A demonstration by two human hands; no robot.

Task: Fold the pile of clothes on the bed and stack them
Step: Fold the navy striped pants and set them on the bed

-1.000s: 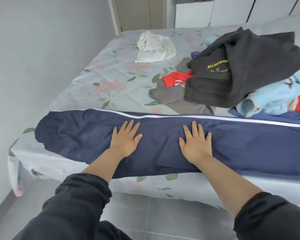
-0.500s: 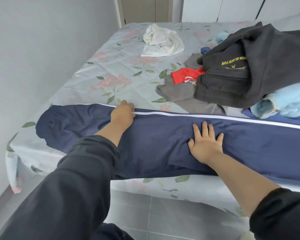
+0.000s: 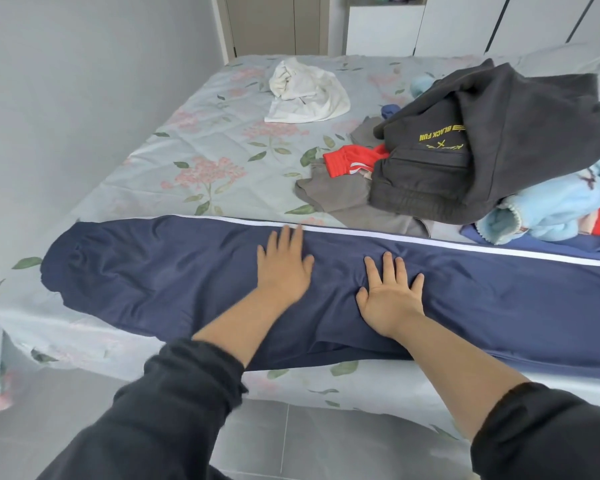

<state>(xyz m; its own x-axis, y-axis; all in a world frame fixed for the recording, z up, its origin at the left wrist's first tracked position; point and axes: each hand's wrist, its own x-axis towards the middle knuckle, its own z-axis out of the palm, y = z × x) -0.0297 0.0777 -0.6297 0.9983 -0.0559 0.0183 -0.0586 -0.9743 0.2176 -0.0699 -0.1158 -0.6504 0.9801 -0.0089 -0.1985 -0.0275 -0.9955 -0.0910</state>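
As the left hand, off the striped edge now, lies flat beside the right hand, fingers loosely spread, trousers along the bed edge look ready to fold.

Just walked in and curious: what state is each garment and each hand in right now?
navy trousers: spread flat along the near edge of the bed, not yet folded.
left hand: open, flat on the trousers.
right hand: open, fingers spread, pressing the trousers.
white garment: crumpled, lying alone.
dark grey garment: unfolded, heaped atop the pile.
red garment: bunched, partly under the dark one.
light blue fleece: crumpled.
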